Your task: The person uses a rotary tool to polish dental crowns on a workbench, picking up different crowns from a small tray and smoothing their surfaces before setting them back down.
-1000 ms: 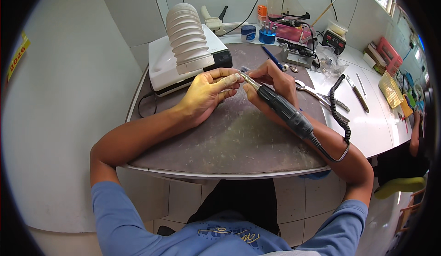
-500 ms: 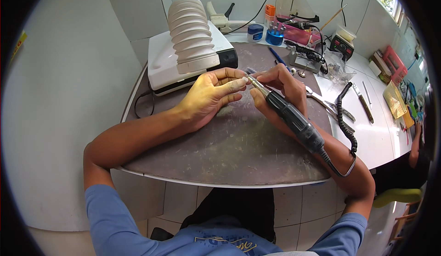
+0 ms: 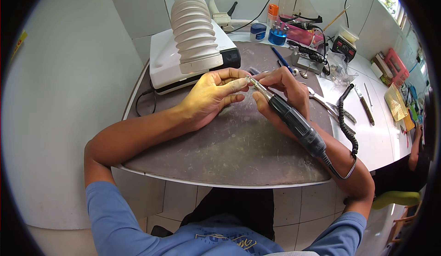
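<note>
Over the middle of the brown mat, my right hand grips a black rotary handpiece with a metal nose. The tool slants up to the left, its tip at my left fingertips. My left hand is pinched closed, thumb against fingers, on something too small to make out; whitish dust coats the thumb. The fingers of both hands meet around the tool's tip. From the handpiece's rear end a black coiled cord loops over my right forearm and up along the mat's right edge.
A white machine with a ribbed hose stands behind my left hand. Pliers and a knife lie at the right. Farther back are a blue jar, a bur holder and a control box. Another person's arm shows far right.
The whole view has shifted slightly. Both hands keep nearly the same pose, with the handpiece tip still at my left fingertips.
</note>
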Action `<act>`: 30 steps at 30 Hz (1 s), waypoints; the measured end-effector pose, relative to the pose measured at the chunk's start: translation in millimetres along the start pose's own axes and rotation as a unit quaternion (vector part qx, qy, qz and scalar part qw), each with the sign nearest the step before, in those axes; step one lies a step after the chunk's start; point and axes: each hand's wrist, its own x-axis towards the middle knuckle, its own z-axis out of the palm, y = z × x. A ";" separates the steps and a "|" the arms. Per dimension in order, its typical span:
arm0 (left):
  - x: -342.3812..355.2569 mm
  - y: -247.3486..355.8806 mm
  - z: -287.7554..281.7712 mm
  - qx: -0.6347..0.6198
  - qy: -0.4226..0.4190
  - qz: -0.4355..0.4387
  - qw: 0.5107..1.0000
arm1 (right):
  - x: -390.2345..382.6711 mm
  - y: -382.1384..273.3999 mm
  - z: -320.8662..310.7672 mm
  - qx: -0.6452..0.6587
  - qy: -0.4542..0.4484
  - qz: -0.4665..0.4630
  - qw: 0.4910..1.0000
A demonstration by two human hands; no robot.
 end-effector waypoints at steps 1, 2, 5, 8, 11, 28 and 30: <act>-0.2 0.0 0.1 0.001 -0.001 0.002 1.000 | -0.1 -0.4 0.0 -0.003 0.000 0.001 1.000; -0.9 0.1 0.3 0.001 -0.001 0.002 1.000 | -0.3 -1.0 0.1 -0.005 0.001 0.002 1.000; -0.9 -0.3 -0.3 0.000 -0.007 0.002 1.000 | -0.8 -2.1 0.5 -0.019 -0.003 0.009 1.000; -0.9 -2.0 0.1 0.003 0.001 -0.002 1.000 | -0.8 -4.6 0.4 -0.015 -0.002 -0.001 1.000; -0.4 -2.4 1.2 0.002 0.008 0.002 1.000 | -1.8 1.2 1.2 -0.004 0.002 0.002 1.000; 0.0 -2.3 -1.8 0.012 -0.006 0.009 1.000 | -1.9 2.5 2.3 -0.014 0.002 -0.001 1.000; 0.9 -3.6 -3.2 0.002 -0.009 0.014 1.000 | -1.2 2.1 1.7 -0.019 -0.001 -0.004 1.000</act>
